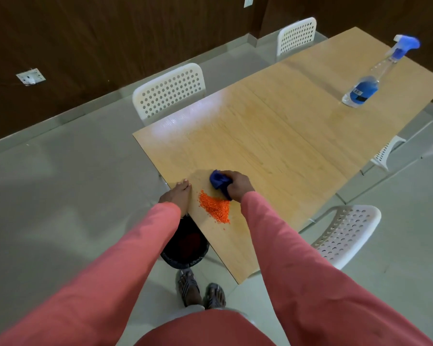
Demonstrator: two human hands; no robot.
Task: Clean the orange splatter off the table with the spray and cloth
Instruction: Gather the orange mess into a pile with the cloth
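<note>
At the desk's (273, 136) near corner, your right hand (238, 183) grips the bunched blue cloth (218, 181) beside the orange granules (215, 208), placed to sweep them. Your left hand (176, 193) lies flat at the edge above the black bin (185, 245), likely to guide them in.

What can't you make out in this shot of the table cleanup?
Head view only:
- Blue cloth: mostly covered by the right hand gripping it.
- Black bin: partly hidden by the left sleeve and the table edge; contents too dark.
- Spray bottle: label too small, nozzle blurred.
- Left hand: palm side hidden.
</note>
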